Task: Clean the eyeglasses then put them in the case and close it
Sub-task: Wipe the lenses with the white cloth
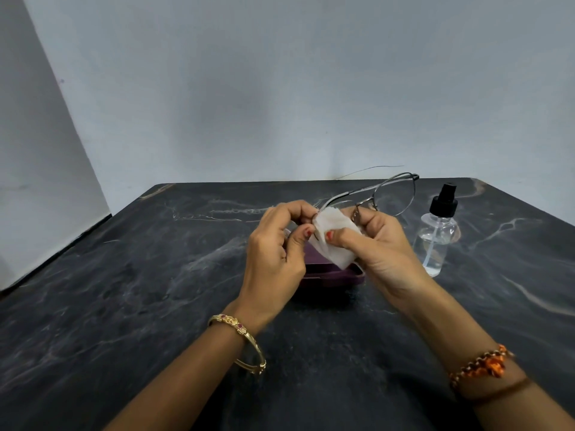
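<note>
Both hands up over the dark marble table (pixel 124 306), working the glasses (pixel 381 194) with a white wipe (pixel 334 236). Left hand (pixel 277 244) curled tight, fingertips pinching the frame edge right where the wipe wraps it. Right hand (pixel 382 244) gripping the wipe — thumb pressed on its front, fingers curled behind, 1 lens buried in the fold. Other lens sticking out past the right fingers, up and away, temple arms trailing off toward the wall. Purple case (pixel 329 275) lying directly beneath the fingers, partly hidden — can't tell open or closed. Clear spray bottle (pixel 437 237) with black pump standing just beyond the right knuckles, not touching anything.
</note>
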